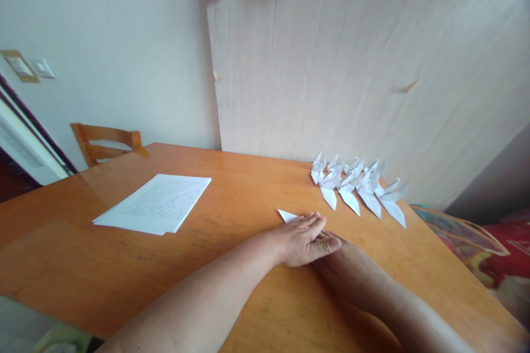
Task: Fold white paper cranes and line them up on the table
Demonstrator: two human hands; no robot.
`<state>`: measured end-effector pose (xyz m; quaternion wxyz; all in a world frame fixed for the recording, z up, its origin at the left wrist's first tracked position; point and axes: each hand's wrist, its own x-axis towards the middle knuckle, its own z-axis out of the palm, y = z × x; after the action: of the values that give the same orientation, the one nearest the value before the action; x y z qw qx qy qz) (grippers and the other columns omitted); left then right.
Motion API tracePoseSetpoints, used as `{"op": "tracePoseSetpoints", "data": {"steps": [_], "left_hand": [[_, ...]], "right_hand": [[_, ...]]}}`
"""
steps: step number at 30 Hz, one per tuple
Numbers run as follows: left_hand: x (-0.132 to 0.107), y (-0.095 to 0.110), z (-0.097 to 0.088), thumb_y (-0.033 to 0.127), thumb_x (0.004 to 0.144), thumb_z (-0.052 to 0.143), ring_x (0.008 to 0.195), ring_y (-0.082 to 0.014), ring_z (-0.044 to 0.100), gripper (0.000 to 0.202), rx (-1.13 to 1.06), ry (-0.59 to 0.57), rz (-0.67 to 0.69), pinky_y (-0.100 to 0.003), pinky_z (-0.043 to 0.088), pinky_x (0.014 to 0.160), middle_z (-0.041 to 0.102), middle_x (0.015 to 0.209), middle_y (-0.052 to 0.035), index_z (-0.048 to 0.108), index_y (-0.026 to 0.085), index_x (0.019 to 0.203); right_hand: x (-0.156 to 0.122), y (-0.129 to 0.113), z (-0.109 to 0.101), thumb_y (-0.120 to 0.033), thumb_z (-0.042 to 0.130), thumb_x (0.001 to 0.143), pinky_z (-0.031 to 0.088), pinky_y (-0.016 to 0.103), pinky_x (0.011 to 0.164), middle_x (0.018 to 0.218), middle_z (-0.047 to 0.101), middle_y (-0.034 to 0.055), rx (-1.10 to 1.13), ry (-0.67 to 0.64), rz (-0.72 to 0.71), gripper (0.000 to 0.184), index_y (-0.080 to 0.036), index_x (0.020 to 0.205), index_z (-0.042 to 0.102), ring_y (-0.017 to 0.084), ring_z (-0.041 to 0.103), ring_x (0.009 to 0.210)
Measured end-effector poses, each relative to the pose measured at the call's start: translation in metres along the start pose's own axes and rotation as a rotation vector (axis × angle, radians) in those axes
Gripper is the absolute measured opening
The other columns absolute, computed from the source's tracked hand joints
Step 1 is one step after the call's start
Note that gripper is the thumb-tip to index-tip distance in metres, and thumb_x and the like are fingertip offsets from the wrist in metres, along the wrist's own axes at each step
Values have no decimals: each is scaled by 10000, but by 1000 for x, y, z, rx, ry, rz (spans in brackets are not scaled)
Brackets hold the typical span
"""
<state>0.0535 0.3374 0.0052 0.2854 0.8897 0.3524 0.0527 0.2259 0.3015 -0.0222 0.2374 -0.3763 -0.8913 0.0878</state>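
Observation:
My left hand (301, 241) lies flat with its fingers stretched out, palm down, on a piece of folded white paper on the table. Only a pointed white corner of the paper (286, 215) shows past it; the remainder is covered. Against it from the right comes my right hand (340, 265), low on the tabletop, its fingers hidden beneath the left hand. Just beyond both hands, several folded paper birds (350, 183) stand in close rows, some with faint writing on them.
A stack of written paper sheets (155, 204) lies on the left of the wooden table (244, 187). Behind the table rises a pale wood panel (298, 77). A wooden chair (107, 135) stands at the far left, and red patterned fabric (505, 248) lies past the right edge.

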Motion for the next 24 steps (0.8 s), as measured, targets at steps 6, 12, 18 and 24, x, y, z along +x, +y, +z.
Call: {"op": "tracePoseSetpoints", "data": {"steps": [6, 12, 18, 24], "left_hand": [[-2, -1, -5, 760, 919, 113, 1514, -240, 112, 940, 19, 20, -7, -379, 136, 1227, 145, 1623, -138, 205, 82, 1563], [-2, -8, -5, 753, 926, 161, 1505, -245, 155, 891, 25, 66, 5, -404, 172, 1218, 187, 1612, -117, 257, 131, 1557], [1, -13, -5, 752, 926, 176, 1504, -237, 165, 880, 64, 79, 11, -404, 190, 1213, 213, 1604, -112, 273, 142, 1554], [0, -15, -10, 749, 927, 140, 1514, -226, 118, 894, 90, 68, -26, -420, 147, 1221, 176, 1615, -115, 243, 126, 1559]], "right_hand": [[4, -8, -9, -233, 437, 966, 382, 483, 1147, 1486, 497, 128, -100, -103, 3, 512, -221, 1477, 457, 289, 458, 1373], [6, -16, -15, -256, 446, 975, 354, 495, 1162, 1484, 500, 123, -61, -103, 39, 520, -217, 1493, 434, 285, 453, 1376], [7, -16, -13, -263, 474, 969, 371, 496, 1143, 1465, 527, 92, 4, -90, 115, 513, -257, 1481, 445, 267, 479, 1356], [2, -15, -15, -236, 505, 941, 386, 467, 1128, 1454, 537, 112, -24, -157, 148, 466, -222, 1405, 539, 268, 508, 1328]]}}
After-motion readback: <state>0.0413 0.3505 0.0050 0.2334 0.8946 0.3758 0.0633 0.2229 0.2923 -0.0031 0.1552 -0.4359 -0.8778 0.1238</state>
